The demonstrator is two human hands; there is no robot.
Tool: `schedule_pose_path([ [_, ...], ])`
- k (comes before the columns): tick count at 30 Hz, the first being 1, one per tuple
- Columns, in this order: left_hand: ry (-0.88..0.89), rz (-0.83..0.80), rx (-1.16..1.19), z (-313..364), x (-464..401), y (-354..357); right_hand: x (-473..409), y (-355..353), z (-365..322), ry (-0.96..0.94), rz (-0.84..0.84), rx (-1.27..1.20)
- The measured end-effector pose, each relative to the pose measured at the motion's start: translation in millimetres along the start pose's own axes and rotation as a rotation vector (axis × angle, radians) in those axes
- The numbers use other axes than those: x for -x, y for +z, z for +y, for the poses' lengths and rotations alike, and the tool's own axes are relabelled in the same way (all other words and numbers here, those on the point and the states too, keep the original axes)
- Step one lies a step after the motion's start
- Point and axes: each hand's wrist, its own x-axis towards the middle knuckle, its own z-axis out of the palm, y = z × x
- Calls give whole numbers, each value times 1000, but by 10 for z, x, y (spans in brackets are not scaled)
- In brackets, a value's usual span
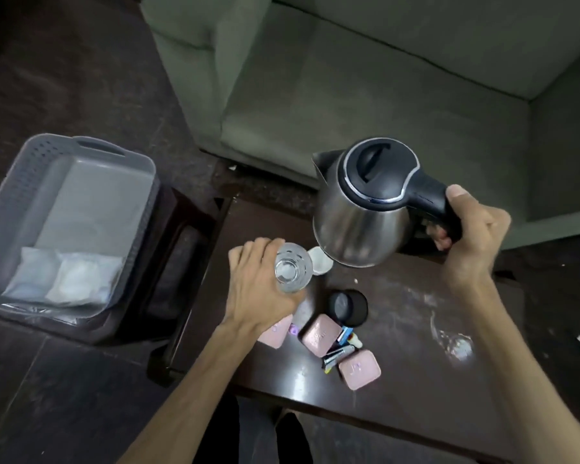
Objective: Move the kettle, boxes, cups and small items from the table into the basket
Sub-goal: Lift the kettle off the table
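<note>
Right hand [472,236] grips kettle [359,209] by handle, lifted above worktop [416,380]; left hand [262,289] closed round clear glass cup [292,271]. Basket [24,195], on floor to left, holds only white packets [67,279]. Approx. early stage: pink boxes [320,334], black lid [347,308], white cup [320,264], small items still on worktop.

A home living room. A grey-green sofa [382,78] fills the upper frame, with a low dark wooden table [416,346] just below it holding a kettle [359,209] and small boxes [318,334].
</note>
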Motion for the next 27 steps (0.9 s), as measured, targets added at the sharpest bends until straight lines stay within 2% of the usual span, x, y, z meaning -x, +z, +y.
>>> schedule_pose_path([
  [5,26,-138,-35,181,189,472,132,-762,251,23,26,110],
  [10,18,-151,-64,218,142,740,183,-1210,503,19,-9,199],
  [19,52,-329,-160,125,42,1089,-10,-1264,830,-18,-301,380],
  [27,-20,-338,-133,49,118,1363,-337,-958,956,-128,-584,606],
])
